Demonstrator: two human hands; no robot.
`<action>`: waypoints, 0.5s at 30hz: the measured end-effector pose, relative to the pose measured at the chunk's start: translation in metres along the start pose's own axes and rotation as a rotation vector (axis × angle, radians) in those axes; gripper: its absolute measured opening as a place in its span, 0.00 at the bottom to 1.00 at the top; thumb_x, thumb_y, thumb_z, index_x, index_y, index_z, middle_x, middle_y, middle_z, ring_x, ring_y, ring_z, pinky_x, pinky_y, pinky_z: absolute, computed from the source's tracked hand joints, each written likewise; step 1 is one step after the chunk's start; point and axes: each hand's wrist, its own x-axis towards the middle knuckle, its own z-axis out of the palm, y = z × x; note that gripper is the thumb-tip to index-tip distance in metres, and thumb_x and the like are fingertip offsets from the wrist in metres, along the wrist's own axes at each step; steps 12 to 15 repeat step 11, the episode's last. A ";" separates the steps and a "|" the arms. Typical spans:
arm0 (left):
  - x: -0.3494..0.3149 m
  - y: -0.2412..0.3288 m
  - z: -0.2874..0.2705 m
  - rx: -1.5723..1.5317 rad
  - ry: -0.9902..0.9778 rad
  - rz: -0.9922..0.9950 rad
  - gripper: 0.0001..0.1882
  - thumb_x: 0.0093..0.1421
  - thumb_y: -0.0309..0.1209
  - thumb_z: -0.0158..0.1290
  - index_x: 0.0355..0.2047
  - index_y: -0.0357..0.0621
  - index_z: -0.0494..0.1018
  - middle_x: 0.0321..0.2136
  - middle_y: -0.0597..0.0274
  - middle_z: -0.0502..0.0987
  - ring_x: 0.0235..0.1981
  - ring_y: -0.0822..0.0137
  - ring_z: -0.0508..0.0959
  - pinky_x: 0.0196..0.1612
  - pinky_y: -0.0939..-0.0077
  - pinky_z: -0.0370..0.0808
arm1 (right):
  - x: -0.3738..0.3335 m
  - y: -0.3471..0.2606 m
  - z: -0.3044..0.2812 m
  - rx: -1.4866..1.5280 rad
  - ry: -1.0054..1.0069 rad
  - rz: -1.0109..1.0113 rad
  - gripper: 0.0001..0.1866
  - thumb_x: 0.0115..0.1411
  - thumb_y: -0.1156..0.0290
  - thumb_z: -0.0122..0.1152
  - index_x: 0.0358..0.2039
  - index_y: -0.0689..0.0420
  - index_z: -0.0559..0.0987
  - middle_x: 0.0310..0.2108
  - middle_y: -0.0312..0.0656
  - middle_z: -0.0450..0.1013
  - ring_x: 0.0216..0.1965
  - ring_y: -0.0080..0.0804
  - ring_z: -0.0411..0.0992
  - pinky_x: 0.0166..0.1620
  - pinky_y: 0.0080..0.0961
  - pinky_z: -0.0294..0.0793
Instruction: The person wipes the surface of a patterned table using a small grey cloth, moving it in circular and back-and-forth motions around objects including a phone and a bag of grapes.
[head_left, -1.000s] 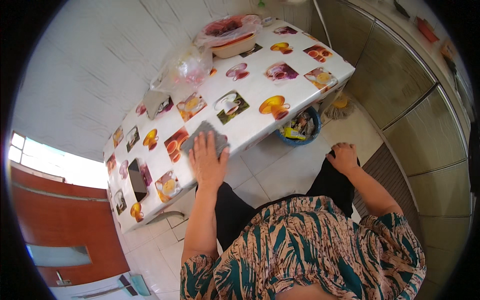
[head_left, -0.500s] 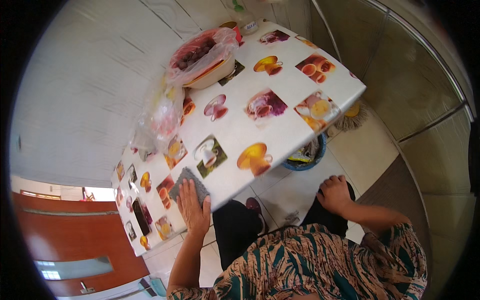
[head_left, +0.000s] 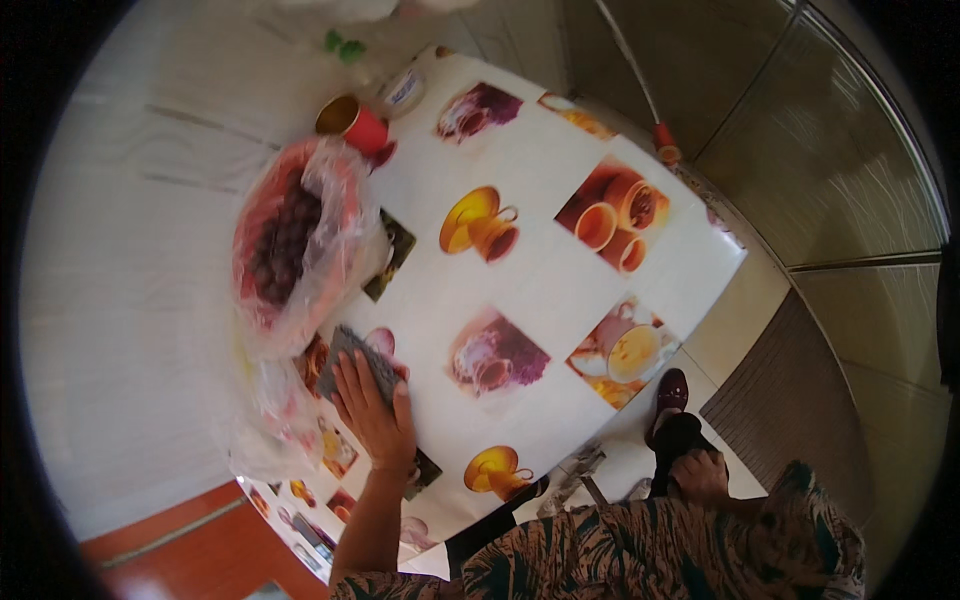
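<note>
A folded grey cloth (head_left: 335, 372) lies on the tabletop. My left hand (head_left: 375, 418) holds it down, palm lowered, fingers laid over it and thumb along its right edge. Just beyond the cloth sits a bowl lined with a clear plastic bag (head_left: 335, 215), with dark round fruit that looks like grapes (head_left: 285, 245) inside. A crumpled clear bag (head_left: 270, 420) is left of my hand. Below the table's right part, my right hand (head_left: 700, 475) rests on my dark-trousered leg, fingers curled, with nothing visible in them.
The table (head_left: 560, 290) wears a white cover printed with cups. At its far side stand a red cup (head_left: 352, 125) and a clear jar (head_left: 402, 92) with a green sprig. A pole with a red end (head_left: 664, 140) leans beside glass panels (head_left: 830, 130). A brown mat (head_left: 790, 400) lies at right.
My left hand has slid the grey cloth farther across the table, up beside the bowl. My view has shifted closer over the table. The right hand stays on my leg.
</note>
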 end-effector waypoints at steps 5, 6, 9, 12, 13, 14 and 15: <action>0.026 0.085 -0.006 -0.036 -0.155 0.285 0.40 0.62 0.48 0.48 0.67 0.39 0.52 0.68 0.44 0.50 0.69 0.45 0.48 0.68 0.47 0.41 | 0.002 -0.044 -0.044 0.232 -0.098 0.149 0.10 0.50 0.61 0.61 0.33 0.48 0.77 0.39 0.35 0.73 0.47 0.38 0.66 0.46 0.43 0.60; 0.044 0.107 -0.001 -0.067 -0.147 0.310 0.40 0.62 0.49 0.48 0.68 0.39 0.51 0.68 0.44 0.50 0.69 0.45 0.48 0.67 0.46 0.41 | 0.008 -0.053 -0.058 0.314 -0.136 0.224 0.09 0.52 0.62 0.59 0.32 0.50 0.77 0.38 0.38 0.73 0.46 0.40 0.67 0.47 0.43 0.61; 0.117 0.153 0.019 -0.105 -0.028 0.296 0.40 0.61 0.53 0.47 0.67 0.43 0.53 0.69 0.47 0.49 0.70 0.48 0.47 0.67 0.45 0.41 | 0.002 -0.058 -0.065 0.438 -0.169 0.344 0.10 0.52 0.61 0.59 0.32 0.52 0.78 0.37 0.42 0.74 0.46 0.42 0.68 0.49 0.42 0.62; 0.165 0.169 0.034 -0.094 0.031 0.228 0.41 0.61 0.54 0.48 0.68 0.45 0.52 0.69 0.48 0.49 0.70 0.50 0.47 0.67 0.45 0.40 | -0.006 -0.054 -0.071 0.445 -0.164 0.353 0.11 0.52 0.60 0.61 0.33 0.52 0.78 0.37 0.44 0.75 0.46 0.42 0.69 0.51 0.42 0.62; 0.165 0.169 0.034 -0.094 0.031 0.228 0.41 0.61 0.54 0.48 0.68 0.45 0.52 0.69 0.48 0.49 0.70 0.50 0.47 0.67 0.45 0.40 | -0.006 -0.054 -0.071 0.445 -0.164 0.353 0.11 0.52 0.60 0.61 0.33 0.52 0.78 0.37 0.44 0.75 0.46 0.42 0.69 0.51 0.42 0.62; 0.165 0.169 0.034 -0.094 0.031 0.228 0.41 0.61 0.54 0.48 0.68 0.45 0.52 0.69 0.48 0.49 0.70 0.50 0.47 0.67 0.45 0.40 | -0.006 -0.054 -0.071 0.445 -0.164 0.353 0.11 0.52 0.60 0.61 0.33 0.52 0.78 0.37 0.44 0.75 0.46 0.42 0.69 0.51 0.42 0.62; 0.165 0.169 0.034 -0.094 0.031 0.228 0.41 0.61 0.54 0.48 0.68 0.45 0.52 0.69 0.48 0.49 0.70 0.50 0.47 0.67 0.45 0.40 | -0.006 -0.054 -0.071 0.445 -0.164 0.353 0.11 0.52 0.60 0.61 0.33 0.52 0.78 0.37 0.44 0.75 0.46 0.42 0.69 0.51 0.42 0.62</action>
